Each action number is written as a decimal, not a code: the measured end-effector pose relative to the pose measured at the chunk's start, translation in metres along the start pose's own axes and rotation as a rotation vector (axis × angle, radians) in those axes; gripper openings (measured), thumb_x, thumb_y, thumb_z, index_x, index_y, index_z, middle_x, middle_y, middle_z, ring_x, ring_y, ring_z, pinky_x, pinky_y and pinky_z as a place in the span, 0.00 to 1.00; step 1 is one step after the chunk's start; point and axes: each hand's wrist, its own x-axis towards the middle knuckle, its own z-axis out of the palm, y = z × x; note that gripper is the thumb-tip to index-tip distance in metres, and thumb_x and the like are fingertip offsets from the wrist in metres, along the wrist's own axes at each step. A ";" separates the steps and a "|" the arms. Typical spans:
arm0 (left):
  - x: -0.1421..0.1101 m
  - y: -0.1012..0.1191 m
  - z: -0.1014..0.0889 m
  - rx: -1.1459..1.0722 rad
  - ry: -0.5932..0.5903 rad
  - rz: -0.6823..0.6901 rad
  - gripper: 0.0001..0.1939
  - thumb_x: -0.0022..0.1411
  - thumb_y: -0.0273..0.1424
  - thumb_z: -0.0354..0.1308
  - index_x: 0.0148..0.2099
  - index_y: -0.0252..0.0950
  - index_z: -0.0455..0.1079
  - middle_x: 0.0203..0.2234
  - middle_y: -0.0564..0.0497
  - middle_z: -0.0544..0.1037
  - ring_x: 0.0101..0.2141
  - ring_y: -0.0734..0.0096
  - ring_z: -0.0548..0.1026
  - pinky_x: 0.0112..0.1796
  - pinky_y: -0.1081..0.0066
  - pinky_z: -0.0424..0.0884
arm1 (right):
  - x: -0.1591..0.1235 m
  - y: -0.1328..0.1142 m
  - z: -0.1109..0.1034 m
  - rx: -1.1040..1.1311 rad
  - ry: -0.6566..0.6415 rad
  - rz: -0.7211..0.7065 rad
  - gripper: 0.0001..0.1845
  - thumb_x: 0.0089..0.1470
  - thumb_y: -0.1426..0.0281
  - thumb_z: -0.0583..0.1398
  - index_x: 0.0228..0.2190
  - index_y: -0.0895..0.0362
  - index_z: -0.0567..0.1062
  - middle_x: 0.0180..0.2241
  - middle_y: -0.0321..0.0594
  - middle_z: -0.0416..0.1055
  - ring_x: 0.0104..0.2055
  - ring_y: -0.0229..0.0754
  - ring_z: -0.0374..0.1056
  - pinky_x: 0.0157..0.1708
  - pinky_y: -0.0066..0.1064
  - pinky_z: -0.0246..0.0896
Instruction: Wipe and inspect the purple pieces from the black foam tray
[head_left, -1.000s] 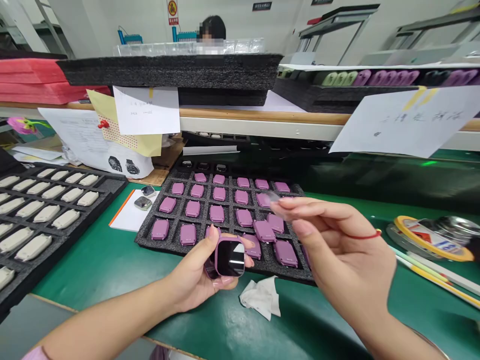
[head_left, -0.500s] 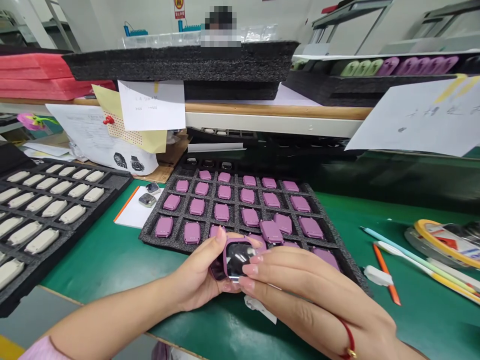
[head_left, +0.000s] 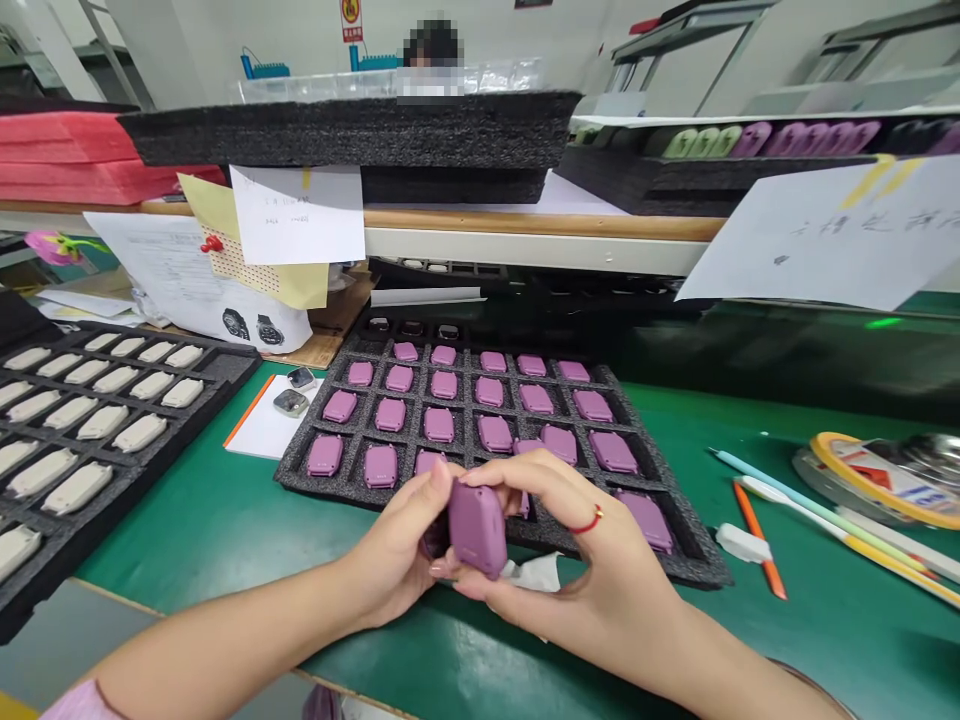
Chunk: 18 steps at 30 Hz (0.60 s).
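Both hands hold one purple watch body (head_left: pixel 478 527) just above the green mat, its plain purple back turned towards me. My left hand (head_left: pixel 397 550) grips it from the left with the thumb on its top edge. My right hand (head_left: pixel 570 540), a red string round the wrist, curls round it from the right and below. Just behind them lies a black foam tray (head_left: pixel 690 560) with several purple watch bodies (head_left: pixel 439 424) in its pockets. A crumpled white wipe (head_left: pixel 536 572) shows between my hands and the tray's front edge.
A second black foam tray (head_left: pixel 217 375) of cream-coloured parts lies at the left. Two loose watch bodies (head_left: pixel 289 402) rest on a white card. Pens (head_left: pixel 757 540), a small white piece (head_left: pixel 739 543) and a tape roll (head_left: pixel 877 475) lie at the right. A person sits behind the shelf.
My right hand came down from mid-air to the watch body. The watch body was turned over: its dark glass face showed before, its purple back shows now.
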 end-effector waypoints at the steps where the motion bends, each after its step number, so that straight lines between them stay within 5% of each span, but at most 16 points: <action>1: 0.000 0.002 0.001 -0.008 0.017 -0.020 0.31 0.53 0.59 0.64 0.36 0.32 0.72 0.24 0.53 0.72 0.16 0.85 0.58 0.17 0.79 0.47 | 0.000 0.001 -0.001 0.012 -0.002 0.014 0.29 0.50 0.73 0.71 0.52 0.53 0.69 0.40 0.38 0.73 0.39 0.39 0.69 0.39 0.29 0.69; 10: 0.001 0.006 0.000 0.007 0.029 -0.045 0.25 0.55 0.51 0.68 0.37 0.31 0.72 0.22 0.55 0.70 0.18 0.86 0.59 0.18 0.81 0.48 | 0.010 0.023 -0.023 -0.251 -0.027 -0.055 0.22 0.52 0.70 0.67 0.49 0.54 0.71 0.43 0.42 0.76 0.44 0.46 0.72 0.46 0.39 0.69; 14: 0.003 0.006 -0.001 0.093 0.153 -0.079 0.29 0.45 0.36 0.78 0.45 0.34 0.69 0.42 0.45 0.79 0.27 0.83 0.72 0.25 0.81 0.61 | 0.016 0.051 -0.050 -0.439 -0.063 0.139 0.15 0.54 0.64 0.64 0.43 0.56 0.74 0.42 0.45 0.77 0.44 0.51 0.73 0.45 0.45 0.70; 18: 0.002 0.009 0.002 0.101 0.114 -0.124 0.29 0.54 0.51 0.68 0.45 0.35 0.67 0.43 0.39 0.81 0.25 0.75 0.76 0.22 0.77 0.61 | 0.014 0.077 -0.065 -0.460 -0.278 0.328 0.18 0.51 0.60 0.65 0.41 0.55 0.76 0.44 0.46 0.77 0.48 0.55 0.73 0.49 0.50 0.70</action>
